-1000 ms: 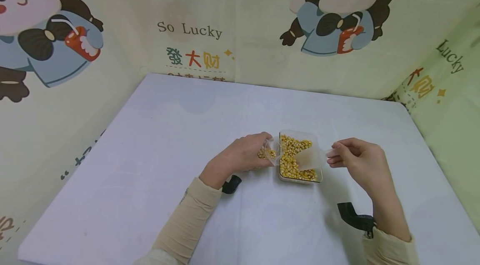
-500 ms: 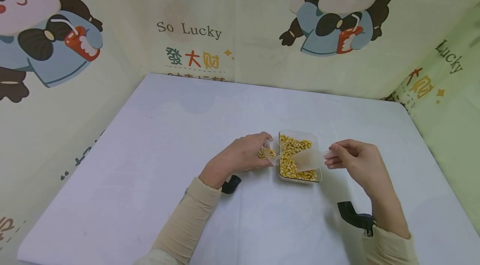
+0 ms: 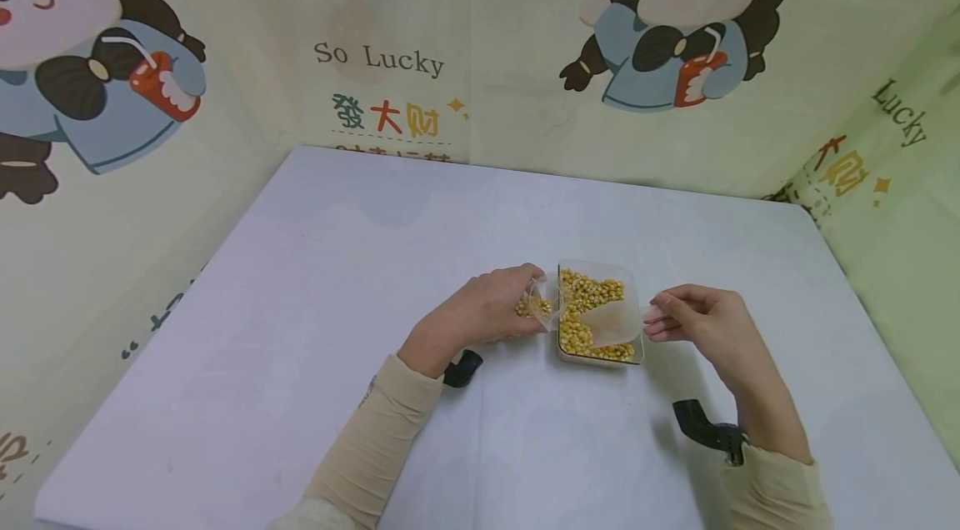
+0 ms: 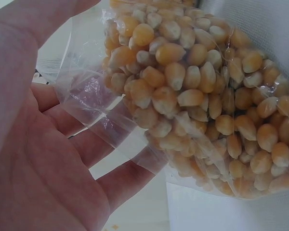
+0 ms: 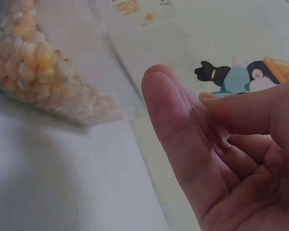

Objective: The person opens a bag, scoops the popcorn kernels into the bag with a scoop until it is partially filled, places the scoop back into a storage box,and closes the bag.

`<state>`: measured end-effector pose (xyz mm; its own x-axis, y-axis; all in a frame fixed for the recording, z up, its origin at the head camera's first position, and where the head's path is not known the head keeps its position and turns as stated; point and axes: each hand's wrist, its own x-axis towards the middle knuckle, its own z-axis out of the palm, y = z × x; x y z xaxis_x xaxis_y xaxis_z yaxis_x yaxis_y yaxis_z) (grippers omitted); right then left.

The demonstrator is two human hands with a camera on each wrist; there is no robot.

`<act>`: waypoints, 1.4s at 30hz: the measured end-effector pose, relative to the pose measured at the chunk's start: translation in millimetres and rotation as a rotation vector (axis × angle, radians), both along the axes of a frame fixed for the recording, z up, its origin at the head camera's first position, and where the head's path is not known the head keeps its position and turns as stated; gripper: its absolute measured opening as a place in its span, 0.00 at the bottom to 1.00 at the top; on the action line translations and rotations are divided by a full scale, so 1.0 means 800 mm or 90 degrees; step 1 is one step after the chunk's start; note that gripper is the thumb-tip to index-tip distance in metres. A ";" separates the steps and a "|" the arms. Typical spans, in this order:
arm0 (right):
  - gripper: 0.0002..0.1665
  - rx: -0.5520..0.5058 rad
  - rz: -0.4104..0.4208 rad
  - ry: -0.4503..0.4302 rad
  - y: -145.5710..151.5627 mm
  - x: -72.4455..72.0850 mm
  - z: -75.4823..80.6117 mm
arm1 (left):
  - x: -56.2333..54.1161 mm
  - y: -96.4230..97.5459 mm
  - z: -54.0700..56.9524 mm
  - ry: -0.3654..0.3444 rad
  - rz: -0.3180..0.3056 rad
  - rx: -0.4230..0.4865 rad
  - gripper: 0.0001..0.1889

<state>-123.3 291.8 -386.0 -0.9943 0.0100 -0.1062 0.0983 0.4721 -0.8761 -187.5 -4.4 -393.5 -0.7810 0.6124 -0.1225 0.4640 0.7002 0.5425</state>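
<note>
A clear rectangular container (image 3: pixel 600 362) of yellow corn kernels (image 3: pixel 588 290) stands on the table. My right hand (image 3: pixel 708 326) is just right of it, pinching the handle end of a translucent scoop (image 3: pixel 611 324) between thumb and fingers. The scoop's broad blade lies over and partly among the kernels. To the container's left, my left hand (image 3: pixel 491 305) holds the mouth of a clear plastic bag (image 3: pixel 547 297) spread beside the rim. Many kernels fill the bag (image 4: pixel 207 96) in the left wrist view; some of its fingers show through the plastic.
A white-covered table (image 3: pixel 337 280) extends around the container on every side. Printed cloth walls (image 3: pixel 525 55) with cartoon figures enclose its back and sides. Black wrist mounts (image 3: pixel 708 432) stick out near both sleeves.
My right hand has moved slightly left and down, carrying the scoop a little further left over the kernels. The left hand and bag have stayed in place.
</note>
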 end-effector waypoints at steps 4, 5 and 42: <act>0.22 -0.028 0.008 -0.015 0.004 -0.004 -0.008 | 0.000 0.000 0.000 0.003 -0.002 -0.001 0.39; 0.23 -0.035 0.009 -0.016 0.005 -0.004 -0.010 | 0.000 0.000 0.000 0.003 -0.002 -0.002 0.39; 0.22 -0.259 -0.018 0.022 0.012 -0.008 -0.024 | -0.003 0.001 -0.001 0.009 -0.008 -0.008 0.39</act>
<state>-130.0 301.6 -404.8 -0.9973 0.0009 -0.0737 0.0735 0.0844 -0.9937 -189.7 -3.9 -394.4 -0.7747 0.6210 -0.1196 0.4806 0.7010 0.5268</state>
